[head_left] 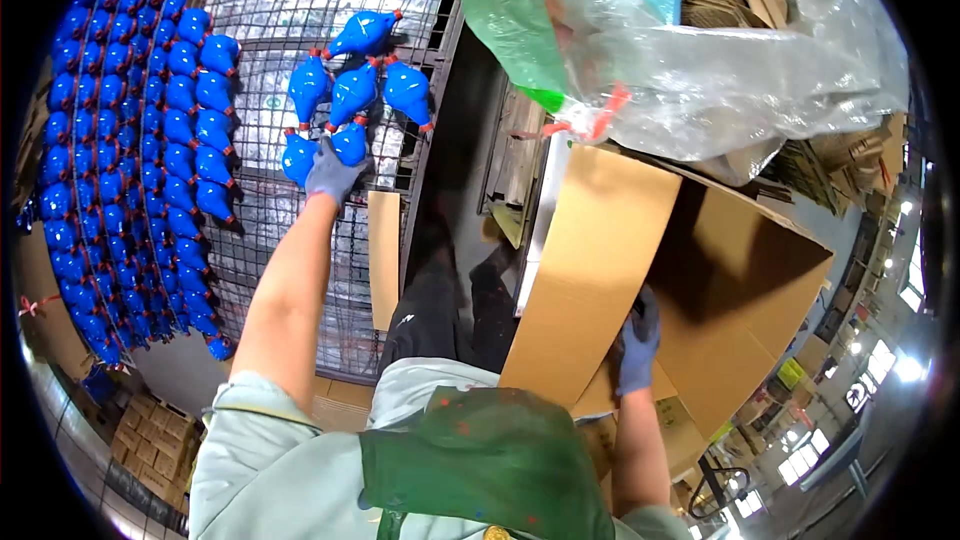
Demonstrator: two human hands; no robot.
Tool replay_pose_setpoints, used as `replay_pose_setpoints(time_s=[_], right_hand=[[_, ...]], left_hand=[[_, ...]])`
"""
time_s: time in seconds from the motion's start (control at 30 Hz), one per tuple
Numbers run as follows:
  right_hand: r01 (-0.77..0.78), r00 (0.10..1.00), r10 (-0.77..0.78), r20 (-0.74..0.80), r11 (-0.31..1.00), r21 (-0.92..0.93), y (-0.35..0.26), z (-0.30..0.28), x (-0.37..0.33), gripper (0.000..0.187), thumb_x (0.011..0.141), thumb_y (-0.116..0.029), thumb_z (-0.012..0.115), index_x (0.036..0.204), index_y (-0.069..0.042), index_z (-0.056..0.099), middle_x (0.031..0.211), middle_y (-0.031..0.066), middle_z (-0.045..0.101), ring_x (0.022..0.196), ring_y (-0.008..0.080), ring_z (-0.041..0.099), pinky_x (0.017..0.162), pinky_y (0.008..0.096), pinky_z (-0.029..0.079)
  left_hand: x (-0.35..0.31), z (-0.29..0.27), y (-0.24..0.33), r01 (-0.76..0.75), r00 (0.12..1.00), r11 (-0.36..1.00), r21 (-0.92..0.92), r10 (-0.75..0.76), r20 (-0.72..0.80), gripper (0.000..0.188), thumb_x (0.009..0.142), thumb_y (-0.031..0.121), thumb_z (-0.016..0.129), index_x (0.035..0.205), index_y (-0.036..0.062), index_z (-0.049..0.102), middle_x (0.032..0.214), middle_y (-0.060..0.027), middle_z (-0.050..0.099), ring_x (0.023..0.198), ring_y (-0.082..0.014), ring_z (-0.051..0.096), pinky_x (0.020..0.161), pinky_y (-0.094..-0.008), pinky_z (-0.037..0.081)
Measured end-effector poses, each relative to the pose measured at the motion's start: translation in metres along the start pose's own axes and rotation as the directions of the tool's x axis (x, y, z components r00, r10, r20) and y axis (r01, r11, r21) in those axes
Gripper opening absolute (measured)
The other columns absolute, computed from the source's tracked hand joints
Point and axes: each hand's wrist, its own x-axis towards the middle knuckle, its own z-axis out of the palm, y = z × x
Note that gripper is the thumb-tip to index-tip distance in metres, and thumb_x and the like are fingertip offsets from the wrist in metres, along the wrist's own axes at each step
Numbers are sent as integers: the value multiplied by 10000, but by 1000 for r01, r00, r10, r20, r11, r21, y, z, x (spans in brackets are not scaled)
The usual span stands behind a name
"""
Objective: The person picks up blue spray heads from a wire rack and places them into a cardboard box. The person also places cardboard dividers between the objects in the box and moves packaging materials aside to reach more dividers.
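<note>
workshop (870, 365) behind, lights on; dark mesh-topped bench (262, 10) left; open brown carton (600, 260) right. rows of glossy blue bulb-shaped pieces (212, 130) with red tips, far left. 6 loose pieces (354, 92), same look, on mesh. gloved left hand (335, 175): fingers half curled at lowest 2, grip can't tell. gloved right hand (640, 345): bent by carton flap, hold can't tell.

Well right of the right fingers (648, 312), bright windows (880, 362) and perhaps a lamp (909, 370); to their left, grey floor (465, 140)
</note>
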Motion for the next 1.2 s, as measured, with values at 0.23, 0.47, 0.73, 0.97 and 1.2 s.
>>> replay_pose_setpoints(time_s=[0.23, 0.47, 0.73, 0.97, 1.2], right_hand=[[627, 651, -718, 247, 324, -709, -125, 90, -48, 447, 813, -52, 609, 1256, -14, 559, 1315, 186, 539, 1253, 414, 490, 1076, 544, 370], [-185, 779, 191, 597, 980, -71, -155, 146, -56, 973, 783, -176, 829, 1551, -39, 247, 1520, 154, 390, 1291, 285, 498, 1044, 381, 458], [263, 865, -232, 444, 965, -8, -183, -36, -68, 908, 737, -311, 861, 1463, -46, 386, 1450, 136, 446, 1360, 257, 428, 1144, 412, 338], [208, 977, 50, 207, -15, -978, -96, -97, 1, 833, 705, -286, 789, 1456, -176, 446, 1299, 199, 498, 1132, 426, 559, 950, 468, 508], [312, 947, 181, 267, -304, -900, 112, -128, 80, 606, 875, -225, 596, 1466, -232, 464, 1474, 241, 425, 1192, 435, 536, 966, 519, 481]], left_hand=[[-6, -33, -2, -182, 925, 839, -513, 322, 200, 1062, 665, 582, 835, 1402, -59, 421, 1252, -219, 620, 1110, -293, 642, 923, -380, 531], [-220, -106, 43, -624, 533, 334, -706, 843, -73, 1021, 651, 241, 892, 1483, 67, 325, 1388, -195, 484, 1262, -343, 522, 1084, -449, 406], [-383, -116, 176, -836, 259, 242, -492, 965, 34, 615, 759, 338, 767, 1241, 7, 575, 1143, -216, 654, 1051, -401, 618, 957, -491, 456], [-476, 87, 171, -926, -274, -354, 133, 871, 408, 313, 838, 245, 579, 1055, 23, 614, 924, -171, 658, 859, -318, 647, 979, -492, 409], [-457, 147, 145, -922, -313, -382, 67, 835, 453, 456, 825, 199, 566, 1202, -53, 604, 529, -96, 591, 422, -279, 547, 466, -476, 354]])
